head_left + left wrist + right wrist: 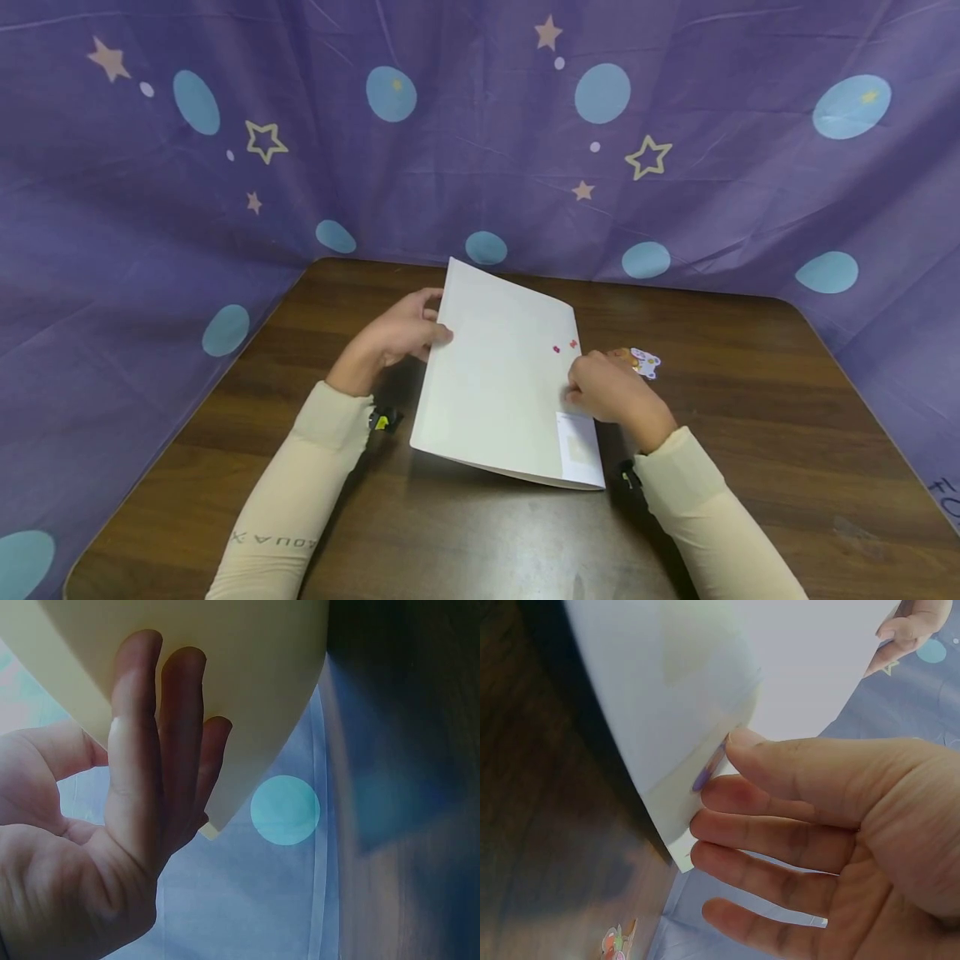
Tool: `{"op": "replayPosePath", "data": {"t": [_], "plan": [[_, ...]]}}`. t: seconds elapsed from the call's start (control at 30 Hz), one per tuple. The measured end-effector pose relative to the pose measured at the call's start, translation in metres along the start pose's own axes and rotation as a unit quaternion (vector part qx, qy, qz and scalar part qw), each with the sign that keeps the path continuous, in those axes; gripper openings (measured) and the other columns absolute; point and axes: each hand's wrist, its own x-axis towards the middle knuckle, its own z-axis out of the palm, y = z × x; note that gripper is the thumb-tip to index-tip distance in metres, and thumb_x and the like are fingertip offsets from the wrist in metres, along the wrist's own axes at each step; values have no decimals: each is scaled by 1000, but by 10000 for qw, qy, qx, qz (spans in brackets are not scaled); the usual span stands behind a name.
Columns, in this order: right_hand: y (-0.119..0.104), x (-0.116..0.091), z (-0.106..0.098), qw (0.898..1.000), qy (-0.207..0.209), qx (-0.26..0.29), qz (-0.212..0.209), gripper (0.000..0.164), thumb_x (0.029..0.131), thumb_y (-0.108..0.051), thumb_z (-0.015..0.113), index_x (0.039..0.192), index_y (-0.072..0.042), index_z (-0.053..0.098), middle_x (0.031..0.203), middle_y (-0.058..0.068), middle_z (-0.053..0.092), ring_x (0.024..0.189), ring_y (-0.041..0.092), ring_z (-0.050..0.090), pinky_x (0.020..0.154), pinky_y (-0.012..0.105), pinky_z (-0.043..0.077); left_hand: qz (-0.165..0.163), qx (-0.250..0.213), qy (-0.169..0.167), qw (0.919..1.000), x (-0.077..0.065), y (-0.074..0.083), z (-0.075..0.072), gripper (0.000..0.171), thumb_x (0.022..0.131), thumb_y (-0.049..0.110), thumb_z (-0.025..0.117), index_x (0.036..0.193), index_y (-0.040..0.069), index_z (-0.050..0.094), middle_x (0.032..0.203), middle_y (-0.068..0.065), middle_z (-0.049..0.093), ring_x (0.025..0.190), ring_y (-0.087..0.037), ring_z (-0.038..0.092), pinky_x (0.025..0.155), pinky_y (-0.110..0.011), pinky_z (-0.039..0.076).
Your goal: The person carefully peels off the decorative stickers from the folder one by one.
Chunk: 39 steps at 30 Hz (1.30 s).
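A large white folder (498,367) stands tilted over the table, its lower edge bowed. My left hand (408,327) grips its left edge, thumb on the front and fingers behind; in the left wrist view those fingers (135,735) lie nearly straight against the back. My right hand (611,387) is at the folder's right edge. In the right wrist view its thumb and index finger pinch a small purplish sticker (709,769) against the surface, partly hidden. Above that hand, two small red stickers (556,349) are on the folder. A pale rectangular label (577,446) covers its lower right corner.
A cartoon bear sticker (645,363) lies on the brown wooden table (750,467), just beyond my right hand. A purple cloth (480,167) with stars and blue spots hangs behind and beside the table.
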Motion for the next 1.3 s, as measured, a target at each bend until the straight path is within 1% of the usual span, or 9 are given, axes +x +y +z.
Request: {"op": "replayPosePath", "data": {"t": [0.2,0.3,0.47,0.63,0.87,1.0,1.2,1.3], "plan": [[-2,1,1,9999,22,-148,7,41,87,-11,74,53,-17,52,57,-4,48,58,15,44,55,32,38,-8,35,24,10000,1,-1,-1,81,92,-8,57,160,1,14,120,-31,61,80,-28,71,70,-47,63],[-4,1,2,9997,6,-253,8,38,88,-12,73,56,-16,53,58,-3,49,59,16,45,55,33,40,-5,37,31,10000,2,-3,-1,80,92,-8,57,159,1,15,119,-30,61,80,-28,71,70,-47,63],[-7,3,3,9989,-25,-459,31,32,91,-14,73,62,-14,59,62,0,54,62,18,50,56,37,44,1,23,65,10000,1,-3,-1,80,92,-9,57,159,1,15,119,-31,61,79,-28,71,69,-47,63],[-8,4,4,9985,-31,-531,130,32,91,-14,74,63,-14,59,64,2,56,63,19,51,59,39,46,24,38,85,10000,1,-3,-1,80,92,-8,58,160,1,15,118,-30,61,79,-28,71,70,-48,63],[-10,4,6,9975,120,-696,-45,24,90,-13,75,69,-9,66,65,3,59,61,19,51,56,38,47,-1,49,108,9999,1,-2,-2,80,92,-8,58,159,3,16,117,-29,61,80,-29,71,70,-49,63],[-13,4,6,9970,135,-767,-12,22,91,-11,75,71,-7,66,67,5,60,62,20,53,57,39,49,13,59,87,9999,0,-1,-2,81,92,-8,58,159,1,14,119,-30,61,80,-28,71,70,-48,63],[-19,2,5,9928,225,-1178,12,21,90,-4,69,69,-8,65,69,8,64,62,23,58,58,46,52,-1,49,73,10000,-1,-2,-3,82,92,-8,58,160,0,13,121,-32,60,81,-28,71,71,-49,63],[-22,0,5,9906,273,-1339,30,21,89,-3,67,69,-7,65,70,9,65,62,25,59,58,47,52,5,58,61,10000,1,-2,-3,82,92,-8,58,160,0,13,120,-31,60,81,-29,71,72,-49,63]]}}
